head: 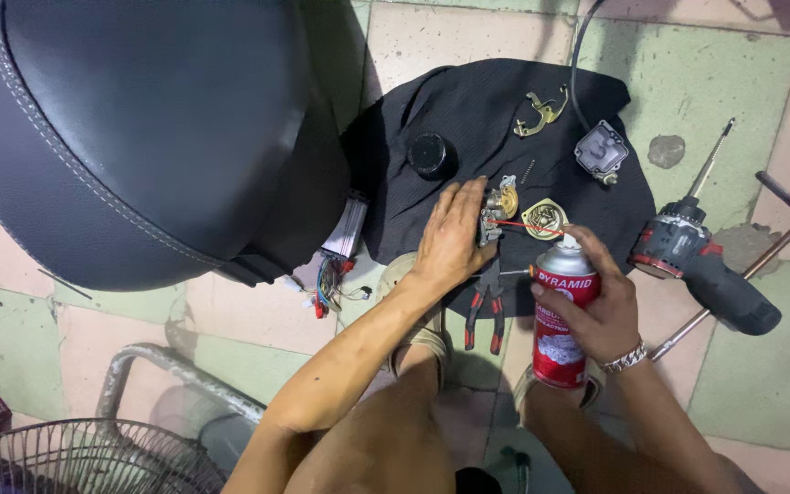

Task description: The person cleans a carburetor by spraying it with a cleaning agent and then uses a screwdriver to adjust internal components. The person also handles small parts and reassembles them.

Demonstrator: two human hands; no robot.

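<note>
My left hand [451,240] presses on a small metal carburettor body [496,212] lying on a black cloth [468,101]. My right hand [598,306] grips a red spray can [561,316] held upright, one finger on its nozzle. The can's thin red straw [523,225] reaches left to the metal part. A round brass-coloured bowl part [543,219] lies just right of the straw. Pliers with red-and-black handles [485,306] lie on the cloth between my hands.
A black scooter seat [130,119] fills the upper left, with loose wiring [336,279] below it. On the cloth lie a black cap [432,155], a brass bracket [541,112] and a grey cover [602,152]. A cordless drill [697,256] and T-wrench [761,261] lie right. A fan grille [84,457] sits bottom left.
</note>
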